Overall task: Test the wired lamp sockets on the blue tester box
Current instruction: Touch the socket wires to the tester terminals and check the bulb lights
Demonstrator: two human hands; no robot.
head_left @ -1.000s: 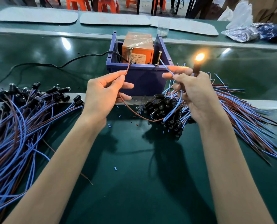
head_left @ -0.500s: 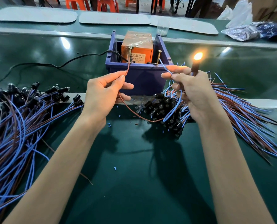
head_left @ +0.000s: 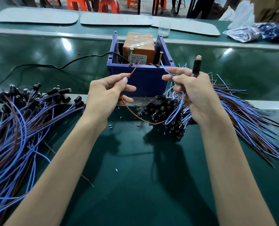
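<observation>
Wired lamp sockets (head_left: 29, 98) lie heaped at far left of the green surface (head_left: 135, 176). We note left hand (head_left: 103, 98) fingers pinching a brown lead (head_left: 134, 70) just before the blue tester box (head_left: 143, 79). Right hand (head_left: 197, 97) fingers grip one upright socket (head_left: 196, 66) and pinch its blue lead (head_left: 166, 70).

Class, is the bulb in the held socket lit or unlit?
Practically unlit: the bulb shows only a faint orange tint, with no glow around it.

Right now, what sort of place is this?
Probably a factory assembly or test line. It has a long green bench, heaps of wired lamp sockets piled on it, and a blue tester box standing at the workstation.
</observation>
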